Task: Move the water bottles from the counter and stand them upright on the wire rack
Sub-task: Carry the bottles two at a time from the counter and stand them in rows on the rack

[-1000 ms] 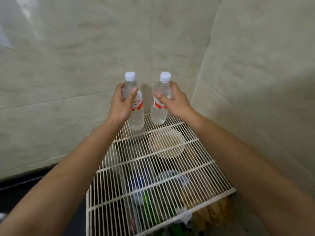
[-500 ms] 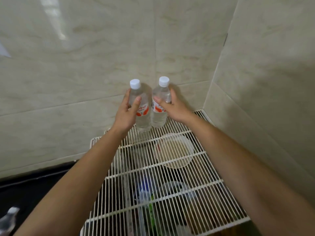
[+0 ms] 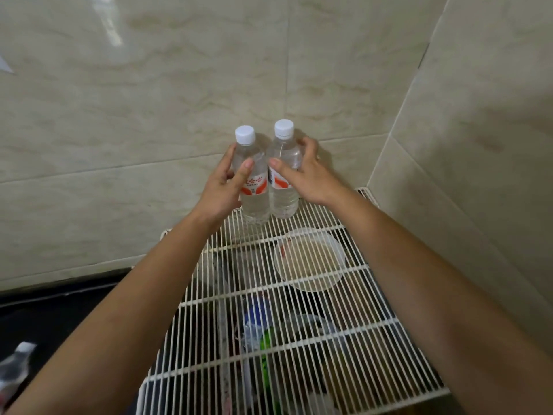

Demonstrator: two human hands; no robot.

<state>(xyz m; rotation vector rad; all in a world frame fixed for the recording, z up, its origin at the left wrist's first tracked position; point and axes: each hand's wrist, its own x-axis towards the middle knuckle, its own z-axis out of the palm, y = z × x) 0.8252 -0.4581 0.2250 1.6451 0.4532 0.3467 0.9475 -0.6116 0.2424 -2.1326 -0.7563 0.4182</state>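
Observation:
Two clear water bottles with white caps and red-and-white labels stand upright, side by side and touching, at the back edge of the white wire rack (image 3: 299,333). My left hand (image 3: 221,190) holds the left bottle (image 3: 254,202), thumb across its front and fingers behind it. My right hand (image 3: 308,178) wraps the right bottle (image 3: 284,202), with its thumb on the label and its fingers curled round the far side. Both bottle bases rest on the rack wires close to the tiled wall.
Under the rack wires lie a clear round container (image 3: 311,259) and blue and green items (image 3: 260,327). Tiled walls meet in a corner behind and to the right. A dark counter (image 3: 45,319) lies to the left, with another bottle (image 3: 15,363) at its lower left edge.
The two bottles have come together and moved toward the wall, and now stand touching on the rack. Both hands stayed on them.

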